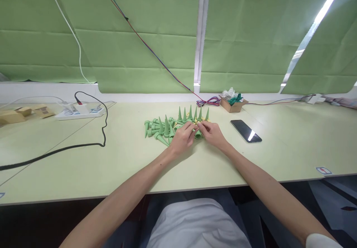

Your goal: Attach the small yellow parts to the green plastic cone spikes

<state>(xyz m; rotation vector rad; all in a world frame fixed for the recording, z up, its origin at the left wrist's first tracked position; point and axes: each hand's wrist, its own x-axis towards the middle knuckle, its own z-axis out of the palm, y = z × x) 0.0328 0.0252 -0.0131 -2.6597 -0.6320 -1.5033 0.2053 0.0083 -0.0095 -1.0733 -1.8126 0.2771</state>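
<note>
My left hand (182,138) is closed in a pinch, and a bit of a small green plastic piece (193,130) shows at its fingertips. Fingertip to fingertip with it, my right hand (214,134) is also pinched; what it grips is too small and hidden to name. Around both hands lie green plastic cone spikes (166,127), several on their sides to the left. Behind the hands, several more spikes (190,113) stand point up in a row. Small yellow parts (203,119) are scattered among them. A green capped spike end (198,134) lies just below my fingers.
A black phone (245,130) lies to the right. Behind it stand a small cardboard box (232,105) with plastic wrap and coiled wires (208,101). On the left are a power strip (79,113), a black cable (69,146) and cardboard pieces (43,111). Another person's hand (344,102) rests far right.
</note>
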